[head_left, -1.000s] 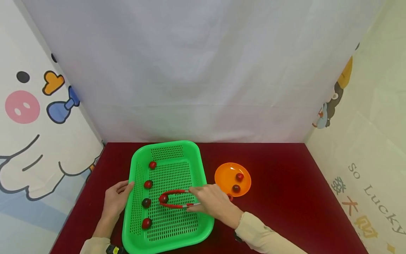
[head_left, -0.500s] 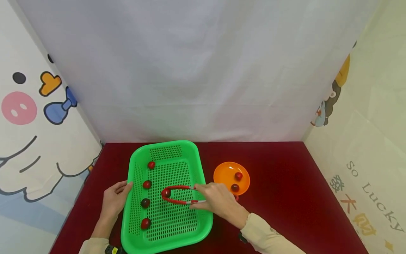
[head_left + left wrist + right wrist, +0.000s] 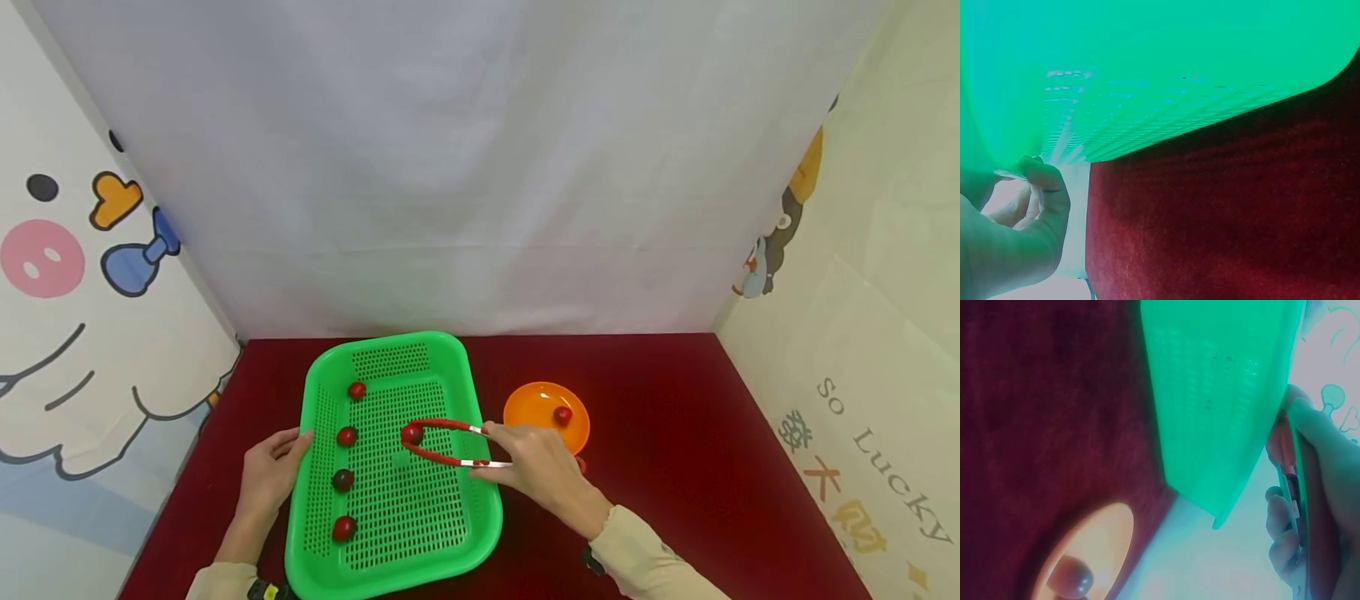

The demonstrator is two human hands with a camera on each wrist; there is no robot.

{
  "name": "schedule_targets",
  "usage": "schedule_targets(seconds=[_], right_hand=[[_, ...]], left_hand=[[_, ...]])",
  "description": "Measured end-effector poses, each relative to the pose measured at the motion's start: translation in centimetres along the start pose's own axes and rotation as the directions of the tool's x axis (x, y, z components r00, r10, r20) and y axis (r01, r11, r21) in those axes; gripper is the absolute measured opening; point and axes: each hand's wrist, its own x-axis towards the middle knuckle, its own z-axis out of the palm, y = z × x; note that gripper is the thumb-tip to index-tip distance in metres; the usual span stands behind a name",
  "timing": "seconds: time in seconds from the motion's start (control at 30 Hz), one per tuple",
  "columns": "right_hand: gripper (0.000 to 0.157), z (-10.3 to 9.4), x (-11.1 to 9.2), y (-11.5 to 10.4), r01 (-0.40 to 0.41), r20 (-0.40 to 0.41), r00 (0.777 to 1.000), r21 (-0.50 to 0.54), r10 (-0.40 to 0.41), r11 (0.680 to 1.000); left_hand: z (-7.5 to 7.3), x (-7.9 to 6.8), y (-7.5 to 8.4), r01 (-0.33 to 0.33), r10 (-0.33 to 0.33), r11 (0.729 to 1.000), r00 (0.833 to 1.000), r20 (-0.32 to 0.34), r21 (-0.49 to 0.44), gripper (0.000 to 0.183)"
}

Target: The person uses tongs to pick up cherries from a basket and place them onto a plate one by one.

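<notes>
In the head view my left hand [image 3: 272,471] pinches the left rim of a green perforated plastic basket [image 3: 491,517]; the left wrist view shows thumb and fingers at that rim. My right hand [image 3: 543,467] grips metal tongs with red arms [image 3: 442,457], over the right side of the basket. Between the tongs' tips sits a small round red fruit [image 3: 412,432], above the basket floor. Several similar fruits, red to dark, lie in a column along the basket's left side, such as a dark fruit [image 3: 342,480].
Right of the basket stands an orange plate [image 3: 528,407] bearing a red fruit [image 3: 562,415]; my right hand covers its lower edge. A dark red cloth [image 3: 660,467] covers the table. White curtain [image 3: 465,167] hangs behind, with printed cloths on both sides.
My right hand has drawn the tongs and their fruit rightward and away from me across the basket. A second fruit on the plate is now hidden behind that hand. My left hand stays put.
</notes>
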Motion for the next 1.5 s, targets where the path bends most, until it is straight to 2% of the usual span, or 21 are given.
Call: schedule_targets(seconds=[0.37, 0.83, 1.13, 1.5], right_hand=[[0.063, -0.6, -1.1, 1.2, 0.033, -0.136, 0.990, 0.025, -0.029, 0.999], [0.057, -1.4, -2.8, 2.8, -0.016, -0.188, 0.982, -0.008, 0.014, 1.000], [0.060, -2.1, -4.3, 3.8, -0.069, -0.202, 0.977, 0.010, 0.069, 0.998], [0.066, -2.9, -6.0, 5.0, -0.105, -0.250, 0.965, -0.100, 0.077, 0.989]], left_hand=[[0.0, 0.0, -0.2, -0.006, 0.006, 1.000, 1.000, -0.006, -0.006, 0.062], [0.1, 0.0, -0.1, -0.014, 0.014, 1.000, 1.000, -0.006, -0.014, 0.061], [0.2, 0.0, 0.0, -0.011, 0.011, 1.000, 1.000, -0.012, -0.005, 0.060], [0.1, 0.0, -0.2, -0.017, 0.017, 1.000, 1.000, 0.001, -0.008, 0.063]])
